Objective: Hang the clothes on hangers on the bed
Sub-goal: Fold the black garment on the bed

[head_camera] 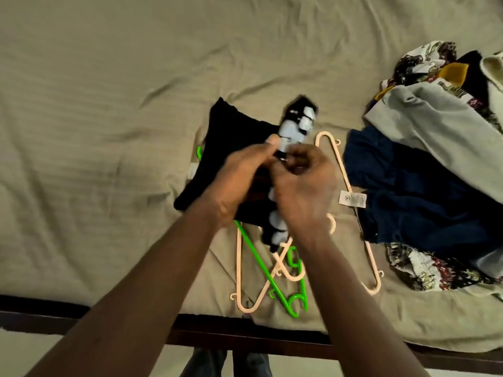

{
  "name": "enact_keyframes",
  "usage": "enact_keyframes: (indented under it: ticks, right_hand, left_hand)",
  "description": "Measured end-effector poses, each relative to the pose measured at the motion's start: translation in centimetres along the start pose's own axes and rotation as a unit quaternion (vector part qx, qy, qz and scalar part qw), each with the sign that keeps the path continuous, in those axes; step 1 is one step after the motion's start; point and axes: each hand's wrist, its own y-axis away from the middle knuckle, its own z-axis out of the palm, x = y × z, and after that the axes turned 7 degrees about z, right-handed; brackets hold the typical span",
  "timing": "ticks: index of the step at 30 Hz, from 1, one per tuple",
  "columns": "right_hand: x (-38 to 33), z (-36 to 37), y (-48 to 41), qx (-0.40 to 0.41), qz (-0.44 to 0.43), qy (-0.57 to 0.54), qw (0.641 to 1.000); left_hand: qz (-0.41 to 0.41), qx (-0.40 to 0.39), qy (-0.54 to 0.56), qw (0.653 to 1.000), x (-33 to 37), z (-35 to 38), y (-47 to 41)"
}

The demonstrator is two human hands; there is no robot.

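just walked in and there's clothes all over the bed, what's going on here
A person stands at the edge of the bed. Their left hand and right hand both grip a black and white garment above a black garment. A green hanger and peach hangers lie tangled below the hands. A pile of clothes waits on the right.

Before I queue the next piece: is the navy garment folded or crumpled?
Crumpled. The navy garment lies in loose uneven folds on the bed, its white label flipped out, partly over a peach hanger.
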Motion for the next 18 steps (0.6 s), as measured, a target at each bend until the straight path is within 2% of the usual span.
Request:
enact_keyframes:
  ticks: [2, 4, 6, 8, 9, 12, 14, 16, 18]
  right_hand:
    - [0.1, 4.0, 0.6, -0.073, 0.001, -0.023, 0.997]
    - [0.5, 7.0, 1.2, -0.119, 0.032, -0.059, 0.991]
    - [1.1, 7.7, 1.6, -0.056, 0.04, -0.055, 0.996]
    - [2.2, 7.0, 1.3, 0.032, 0.042, -0.023, 0.998]
    - [3.0, 6.5, 0.9, 0.048, 0.063, -0.003, 0.997]
    - [5.2, 5.6, -0.9, 0.008, 0.128, 0.024, 0.992]
    - [6.0, 5.4, -1.4, -0.027, 0.13, 0.023, 0.991]
    - [6.0, 5.1, -1.9, -0.06, 0.137, 0.01, 0.989]
    - [5.4, 4.9, -2.7, -0.088, 0.163, -0.02, 0.983]
  left_hand:
    - [0.033, 0.043, -0.032, 0.998, 0.8, -2.9, -0.9]
    - [0.037, 0.092, -0.117, 0.988, 1.3, -5.9, -1.7]
    - [0.021, 0.136, -0.181, 0.974, 1.2, -8.3, -2.6]
    - [0.02, 0.147, -0.219, 0.964, 1.0, -9.6, -3.4]
    - [0.029, 0.146, -0.224, 0.963, 0.7, -9.9, -3.7]
    - [0.077, 0.18, -0.219, 0.956, 0.0, -9.9, -3.8]
    - [0.11, 0.235, -0.3, 0.918, -1.0, -9.8, -4.0]
    - [0.132, 0.301, -0.422, 0.845, -2.0, -9.1, -3.6]
    - [0.164, 0.361, -0.487, 0.778, -2.9, -7.5, -2.1]
